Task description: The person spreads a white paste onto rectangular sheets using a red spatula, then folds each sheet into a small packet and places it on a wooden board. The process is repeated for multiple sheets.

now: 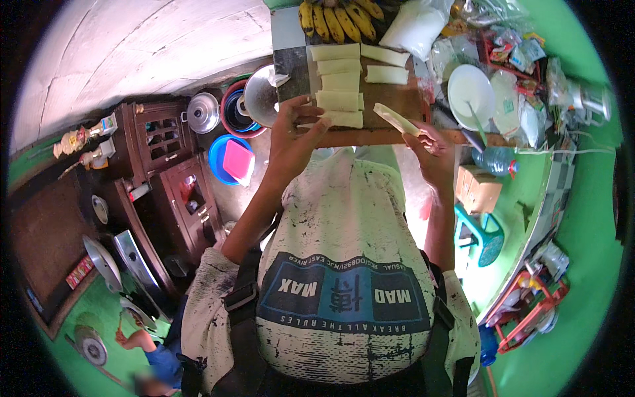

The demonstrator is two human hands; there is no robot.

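Observation:
My right hand (428,149) pinches one end of a pale, flat wrapped roll (395,120), which slants up to the left over the near edge of the wooden board (374,118). My left hand (296,132) has its fingers apart beside the nearest of several similar pale rolls (340,100); its thumb reaches that roll's left end, and I cannot tell if it touches. The rolls lie in an overlapping column, with a separate pair to their right (387,74). What is inside them is hidden.
Bananas (338,21) and a bag of white stuff (417,26) lie beyond the rolls. At right stands a white bowl (471,96) with a utensil in it. Left of the table are a wok (261,99), a lidded pot (203,113) and a blue basin (218,159). Another person's arm (139,341) shows lower left.

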